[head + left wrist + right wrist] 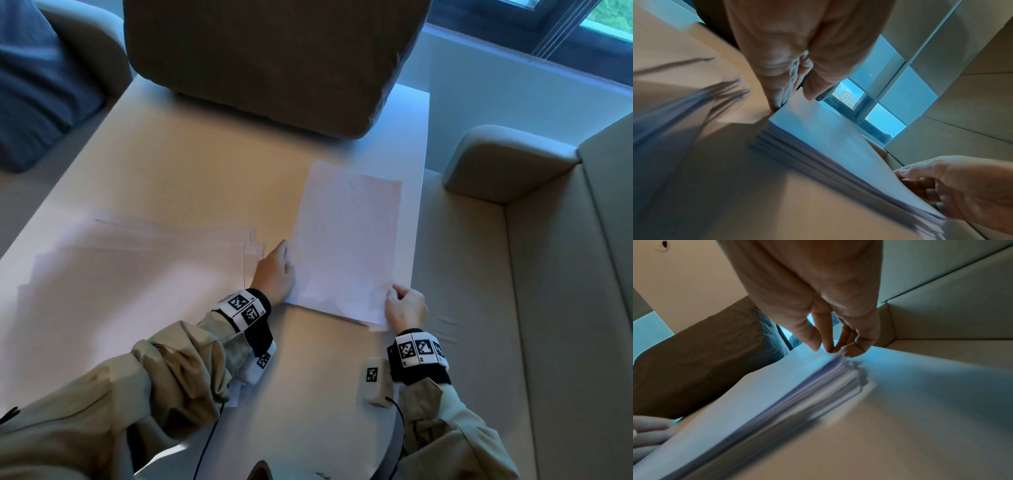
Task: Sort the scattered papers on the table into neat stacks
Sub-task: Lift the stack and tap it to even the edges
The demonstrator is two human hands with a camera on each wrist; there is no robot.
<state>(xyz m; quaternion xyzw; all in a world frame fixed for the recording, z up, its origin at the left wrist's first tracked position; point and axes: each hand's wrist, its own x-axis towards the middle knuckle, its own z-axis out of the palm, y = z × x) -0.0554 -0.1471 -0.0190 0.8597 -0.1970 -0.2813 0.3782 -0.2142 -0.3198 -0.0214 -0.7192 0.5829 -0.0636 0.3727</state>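
A stack of white papers (346, 240) lies on the right part of the pale table (205, 171). My left hand (286, 253) lies along the stack's left edge. In the left wrist view its fingers (777, 100) are straight against that edge and the thumb rests on the top sheet. My right hand (397, 296) pinches the near right corner of the stack (818, 386), thumb on top and fingers curled beneath. More loose sheets (137, 260) lie fanned and overlapping on the left half of the table.
A large brown cushion (267, 58) sits on the far end of the table. A beige sofa (513, 274) runs along the right side, close to the table's edge. A blue cushion (34, 85) lies at the far left, and a window (599, 20) is at the back right.
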